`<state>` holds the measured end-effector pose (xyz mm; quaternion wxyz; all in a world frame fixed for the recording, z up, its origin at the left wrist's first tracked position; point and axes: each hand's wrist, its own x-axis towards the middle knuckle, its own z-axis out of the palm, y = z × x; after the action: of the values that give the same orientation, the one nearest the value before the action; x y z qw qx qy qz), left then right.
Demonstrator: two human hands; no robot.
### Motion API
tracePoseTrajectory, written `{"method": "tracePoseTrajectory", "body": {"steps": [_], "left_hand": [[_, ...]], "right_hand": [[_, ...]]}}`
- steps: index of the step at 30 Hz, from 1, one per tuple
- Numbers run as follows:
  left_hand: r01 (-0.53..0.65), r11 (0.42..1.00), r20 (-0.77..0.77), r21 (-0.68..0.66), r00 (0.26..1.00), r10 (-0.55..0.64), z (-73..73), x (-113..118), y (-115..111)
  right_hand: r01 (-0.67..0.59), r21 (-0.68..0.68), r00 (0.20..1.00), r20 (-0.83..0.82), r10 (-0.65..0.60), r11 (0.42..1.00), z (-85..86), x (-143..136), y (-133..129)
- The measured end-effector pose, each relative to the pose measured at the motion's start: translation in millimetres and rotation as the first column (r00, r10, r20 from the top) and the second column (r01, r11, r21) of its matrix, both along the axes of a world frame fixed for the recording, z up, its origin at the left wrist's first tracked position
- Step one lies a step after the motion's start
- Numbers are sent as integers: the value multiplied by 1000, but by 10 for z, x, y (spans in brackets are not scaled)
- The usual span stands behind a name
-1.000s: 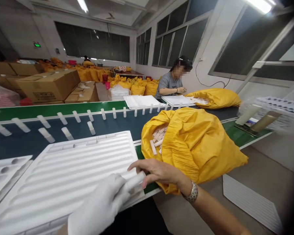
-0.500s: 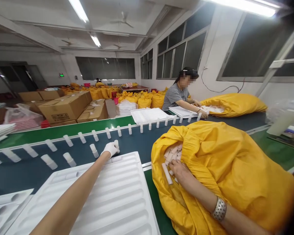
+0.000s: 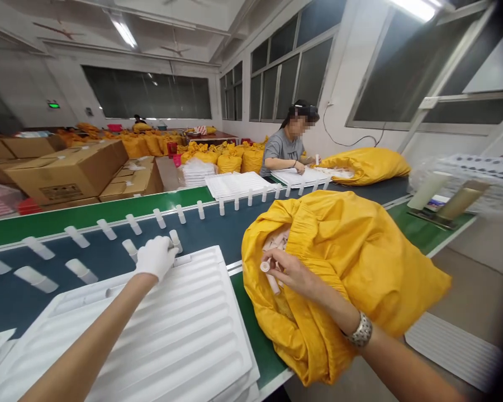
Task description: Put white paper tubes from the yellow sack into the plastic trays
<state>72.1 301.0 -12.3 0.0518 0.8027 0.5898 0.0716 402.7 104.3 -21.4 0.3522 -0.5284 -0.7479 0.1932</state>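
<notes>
My gloved left hand (image 3: pixel 157 257) is over the far edge of the white ribbed tray (image 3: pixel 163 324), its fingers closed beside an upright white tube (image 3: pixel 175 240) on the dark belt; what is between the fingertips is hidden. A few clear-looking tubes lie in the tray's far groove. My bare right hand (image 3: pixel 291 272) pinches a small white tube (image 3: pixel 265 267), its round end towards me, at the mouth of the yellow sack (image 3: pixel 339 234). More white tubes (image 3: pixel 276 239) fill the sack's opening.
Rows of white tubes stand along the dark belt (image 3: pixel 209 240). Across it, a person (image 3: pixel 283 148) works at a tray beside another yellow sack (image 3: pixel 373 162). Cardboard boxes (image 3: pixel 67 173) stand at the left, and a holder with rolls (image 3: pixel 461 201) at the right.
The view has turned right. My right hand has drawn back from among the tubes with one between its fingers. My left hand has shifted left off the tube it was at.
</notes>
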Motion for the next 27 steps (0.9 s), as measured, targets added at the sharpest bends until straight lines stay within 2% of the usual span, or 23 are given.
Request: {"method": "tracePoseTrajectory", "body": {"steps": [4,6,9,11,13,16,19,22,24,27], "left_hand": [[144,989,-59,-35,987,-146,-76,61,-182],[161,986,-52,-32,985,-163,-71,75,-203],[139,990,4,0,990,-139,20,83,-230],[127,992,75,15,989,-128,111,97,-339],[153,988,176,-5,973,-149,205,123,-565],[282,956,341,-86,909,-238,337,155,-1068],[468,858,575,-210,769,-279,457,131,-1551],[568,766,738,-301,647,-190,514,70,-1849],[560,771,758,-304,632,-160,495,40,-1960],[536,806,767,-253,619,-171,402,20,-2075]], "right_hand": [[-19,37,997,-78,22,999,102,-190,-106],[-16,70,996,-88,22,997,108,-258,-140],[-33,115,996,-72,42,993,110,-340,-154],[-68,125,997,-33,73,990,124,-399,-143],[-90,130,996,15,89,987,155,-474,-125],[-72,158,997,19,70,985,209,-608,-100],[-88,238,996,10,88,967,232,-723,-87],[-196,286,981,72,183,938,239,-793,-107],[-266,261,963,111,245,928,266,-829,-147],[-341,116,939,94,331,933,356,-887,-233]]}}
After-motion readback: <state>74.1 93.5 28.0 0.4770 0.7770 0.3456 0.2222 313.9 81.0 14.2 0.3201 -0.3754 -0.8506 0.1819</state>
